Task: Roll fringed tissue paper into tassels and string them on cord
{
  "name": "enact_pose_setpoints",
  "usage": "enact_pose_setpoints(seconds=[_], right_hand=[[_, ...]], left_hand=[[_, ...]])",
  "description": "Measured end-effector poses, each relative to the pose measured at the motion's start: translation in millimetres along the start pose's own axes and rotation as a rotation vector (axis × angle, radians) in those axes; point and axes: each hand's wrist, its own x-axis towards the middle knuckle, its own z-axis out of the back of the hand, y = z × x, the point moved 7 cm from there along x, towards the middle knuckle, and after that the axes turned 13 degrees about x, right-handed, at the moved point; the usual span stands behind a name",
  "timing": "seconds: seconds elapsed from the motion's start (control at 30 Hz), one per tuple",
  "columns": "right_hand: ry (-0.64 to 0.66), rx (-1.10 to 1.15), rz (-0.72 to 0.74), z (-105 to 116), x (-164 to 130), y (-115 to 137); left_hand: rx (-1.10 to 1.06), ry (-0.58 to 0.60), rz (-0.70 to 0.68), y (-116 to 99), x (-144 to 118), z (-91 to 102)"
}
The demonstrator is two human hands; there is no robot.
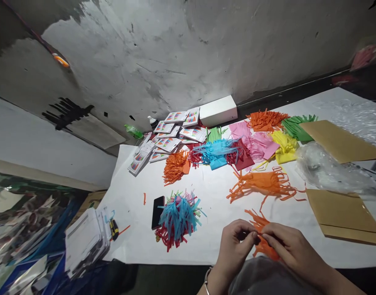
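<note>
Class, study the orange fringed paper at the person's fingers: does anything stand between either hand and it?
Nothing visible: the left hand and right hand both pinch the orange fringed paper near its middle. Another orange piece lies beyond them, not between.

No word, number or brand can be read here. The flat white packets (168, 144) carry a printed picture of pointed shapes in several bright colours, but any letters on them are too small to read. On the white box (218, 110) there is a tiny dark mark near its right end, also not readable. The stack of white papers (83, 237) shows faint greyish marks, which are too blurred to tell
</note>
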Motion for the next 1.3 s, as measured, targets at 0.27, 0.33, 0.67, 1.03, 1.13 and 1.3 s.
enact_pose_setpoints(seconds=[0.27, 0.33, 0.67, 1.03, 1.13, 1.3], right_hand=[[0.012, 0.023, -0.001, -2, -5, -4], [0.017, 0.020, -0.003, -4, -6, -6], [0.092, -0.021, 0.020, -4, -15, -6], [0.035, -0.301, 0.249, -5, -14, 5], [0.053, -0.294, 0.208, -3, -15, 6], [0.132, -0.304, 0.188, -14, -12, -3]], left_hand=[[0.034, 0.091, 0.096, 4, 0, -5.8], [0.100, 0.094, 0.074, 3, -1, -6.3], [0.377, -0.062, -0.143, -3, -12, -4.8], [0.610, -0.158, -0.372, -13, -23, -6.7], [0.470, -0.114, -0.259, -5, -21, -8.4], [0.351, -0.032, -0.130, 10, -21, -8.2]])
